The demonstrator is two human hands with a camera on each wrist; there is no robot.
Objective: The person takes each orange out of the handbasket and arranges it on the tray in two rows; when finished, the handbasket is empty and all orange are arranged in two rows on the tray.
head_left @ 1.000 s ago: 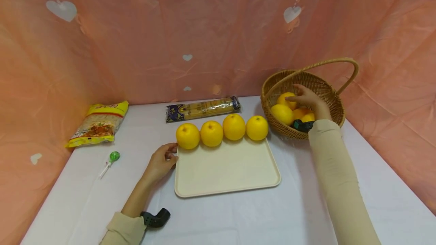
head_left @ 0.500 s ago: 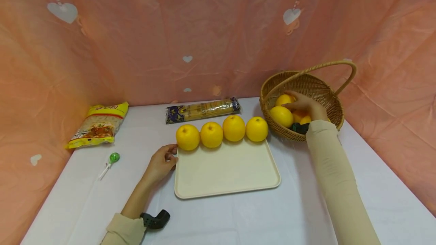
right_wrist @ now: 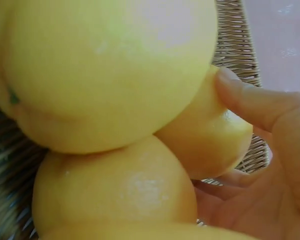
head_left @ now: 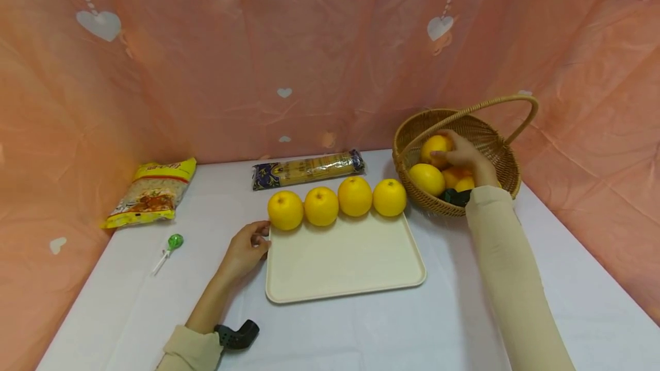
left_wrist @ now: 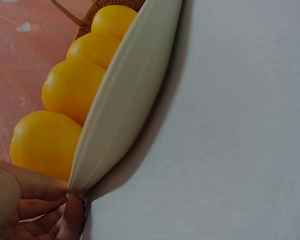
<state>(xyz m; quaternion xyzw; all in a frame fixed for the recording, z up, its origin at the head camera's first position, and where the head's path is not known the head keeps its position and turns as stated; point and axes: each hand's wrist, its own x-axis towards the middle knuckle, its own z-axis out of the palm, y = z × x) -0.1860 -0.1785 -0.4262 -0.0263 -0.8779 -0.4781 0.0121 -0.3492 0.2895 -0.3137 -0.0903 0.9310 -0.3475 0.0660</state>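
Observation:
In the head view my left hand (head_left: 245,251) is at the left edge of a cream tray (head_left: 345,262). The left wrist view has its thumb and forefinger pinching the tray's rim (left_wrist: 87,165). A row of several oranges (head_left: 321,207) lines the tray's far side. My right hand (head_left: 468,158) reaches into a wicker basket (head_left: 484,126) and grips an orange (head_left: 434,149) at the back. Seen from the right wrist, the thumb (right_wrist: 240,95) lies on that orange (right_wrist: 220,137), with fingers partly hidden behind it. More oranges (head_left: 427,179) lie around it in the basket.
Behind the tray lies a pack of noodles (head_left: 314,169). On the left are a yellow bag of food (head_left: 154,192) and a green lollipop (head_left: 175,241). The basket's tall handle (head_left: 484,105) arches over its opening. A pink curtain (head_left: 330,62) hangs behind the table.
My right hand has come down into the basket and closed round the rear orange, which has shifted slightly. The left hand keeps its place at the tray.

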